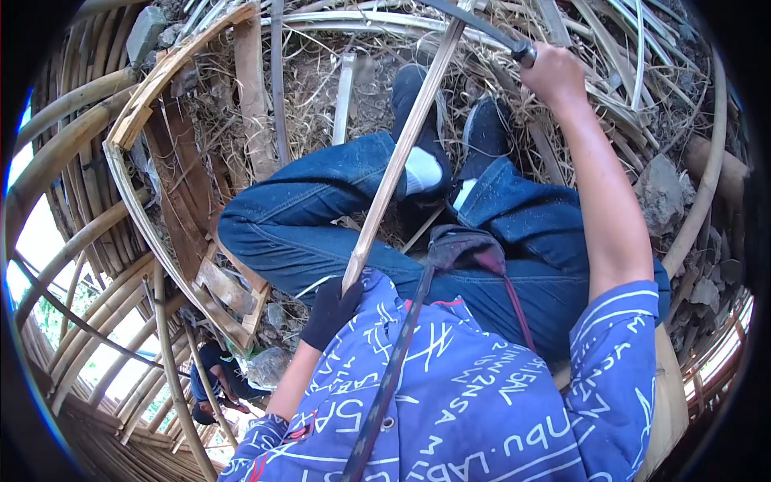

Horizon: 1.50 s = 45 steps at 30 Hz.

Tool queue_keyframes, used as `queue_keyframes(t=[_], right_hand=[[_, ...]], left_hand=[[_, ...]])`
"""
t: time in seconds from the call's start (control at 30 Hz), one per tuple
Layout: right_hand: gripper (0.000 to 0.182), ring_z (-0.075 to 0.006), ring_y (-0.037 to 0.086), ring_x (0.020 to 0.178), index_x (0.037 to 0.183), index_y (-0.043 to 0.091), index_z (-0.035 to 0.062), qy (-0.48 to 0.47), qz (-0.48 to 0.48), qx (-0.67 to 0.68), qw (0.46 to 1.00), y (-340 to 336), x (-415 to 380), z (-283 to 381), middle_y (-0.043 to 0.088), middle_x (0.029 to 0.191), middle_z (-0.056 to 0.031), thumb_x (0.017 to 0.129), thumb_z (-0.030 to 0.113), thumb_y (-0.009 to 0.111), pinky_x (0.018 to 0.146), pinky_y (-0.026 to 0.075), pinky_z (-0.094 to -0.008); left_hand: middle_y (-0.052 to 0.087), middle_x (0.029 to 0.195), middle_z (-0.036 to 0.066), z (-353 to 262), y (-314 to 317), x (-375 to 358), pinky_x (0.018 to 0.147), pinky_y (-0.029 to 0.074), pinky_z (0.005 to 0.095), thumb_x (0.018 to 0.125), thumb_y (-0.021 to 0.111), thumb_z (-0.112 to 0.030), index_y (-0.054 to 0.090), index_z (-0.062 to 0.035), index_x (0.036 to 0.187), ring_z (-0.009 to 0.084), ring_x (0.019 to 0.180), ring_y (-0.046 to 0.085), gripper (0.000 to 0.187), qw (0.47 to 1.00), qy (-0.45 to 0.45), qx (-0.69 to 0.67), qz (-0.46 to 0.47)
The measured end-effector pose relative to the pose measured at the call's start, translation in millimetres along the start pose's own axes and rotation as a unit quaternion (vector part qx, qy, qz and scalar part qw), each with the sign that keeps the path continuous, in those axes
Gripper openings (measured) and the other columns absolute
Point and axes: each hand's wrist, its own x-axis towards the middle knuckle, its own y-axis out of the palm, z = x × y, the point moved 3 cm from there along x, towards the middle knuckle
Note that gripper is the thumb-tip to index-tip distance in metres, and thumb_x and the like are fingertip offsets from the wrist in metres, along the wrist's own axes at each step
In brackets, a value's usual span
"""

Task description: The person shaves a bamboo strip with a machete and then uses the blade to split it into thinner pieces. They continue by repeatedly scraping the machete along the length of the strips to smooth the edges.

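Pale, split wood makes up the long strip point(397, 169) that we see slanting from the middle of the frame to its top edge, passing over the crossed legs in blue jeans point(297, 217). At its lower end, left of the frame's centre, the left hand point(332, 312), in a dark glove, is closed around the strip, close against the blue patterned shirt point(450, 386). In the upper right, the bare right hand point(556, 76) is wrapped around the dark handle of a curved blade point(490, 30), which reaches up and left across the strip near the top edge; we cannot tell whether its edge touches the wood. Between the thighs, just below the centre, we notice a dark pouch point(466, 247) with a dark strap point(395, 373) running down over the shirt. Two dark shoes point(484, 132) rest in the upper middle, amid curly shavings point(309, 108) scattered over the ground. To the left we find a brown board point(177, 193) tilted beside a bent, split length of bamboo point(148, 217), with curved poles point(68, 165) behind them. At lower left another person point(221, 386) bends forward, and at right lies a grey rubble chunk point(662, 193).
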Motion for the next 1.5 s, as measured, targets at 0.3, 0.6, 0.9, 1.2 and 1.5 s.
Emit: queue_keyframes(t=[0.3,0.6,0.9,1.2,1.5], right_hand=[[0.022,-0.0346,0.067,0.081,0.086,0.065,0.0075,-0.02,-0.017,-0.031,0.999,-10,4,-7,0.067,0.084,-0.0195,0.078,0.027,0.061,0.07,0.054,-0.0463],[0.021,-0.0321,0.068,0.082,0.09,0.064,0.0052,-0.045,0.004,-0.056,0.997,-8,9,4,0.068,0.086,-0.0163,0.076,0.02,0.06,0.074,0.055,-0.0423],[0.015,-0.0335,0.067,0.072,0.08,0.06,0.0079,-0.066,-0.068,-0.04,0.995,-16,28,-13,0.066,0.074,-0.0182,0.077,0.023,0.059,0.067,0.055,-0.0447],[0.017,-0.0362,0.066,0.075,0.083,0.063,0.0067,-0.152,-0.043,-0.009,0.988,-21,15,12,0.066,0.076,-0.0192,0.076,0.022,0.06,0.068,0.053,-0.0465],[0.021,-0.0348,0.068,0.081,0.091,0.066,0.0071,-0.09,-0.014,-0.062,0.994,-32,36,-21,0.068,0.088,-0.0197,0.077,0.018,0.056,0.074,0.054,-0.0446]], left_hand=[[0.055,0.055,0.018,0,1,-1,0.051,0.039,0.0411,0.087,0.057,-0.034,0.059,0.0052,0.069,0.0254,0.053,0.058,0.043,1.0,-0.025,0.003,0.014],[0.057,0.058,0.014,15,4,2,0.053,0.039,0.0394,0.088,0.057,-0.032,0.06,0.0022,0.072,0.0265,0.056,0.056,0.038,0.991,0.12,0.054,-0.032],[0.052,0.053,0.01,2,-2,7,0.05,0.036,0.0382,0.089,0.053,-0.03,0.057,0.0021,0.069,0.0182,0.05,0.049,0.038,1.0,-0.012,0.009,0.023],[0.051,0.053,0.012,1,-5,3,0.049,0.034,0.0394,0.091,0.051,-0.031,0.056,0.0018,0.066,0.0201,0.049,0.048,0.042,0.998,-0.052,-0.037,0.026],[0.049,0.054,0.014,5,-4,5,0.052,0.034,0.0412,0.089,0.052,-0.031,0.055,0.0027,0.067,0.0227,0.05,0.047,0.04,0.998,-0.015,-0.024,0.05]])
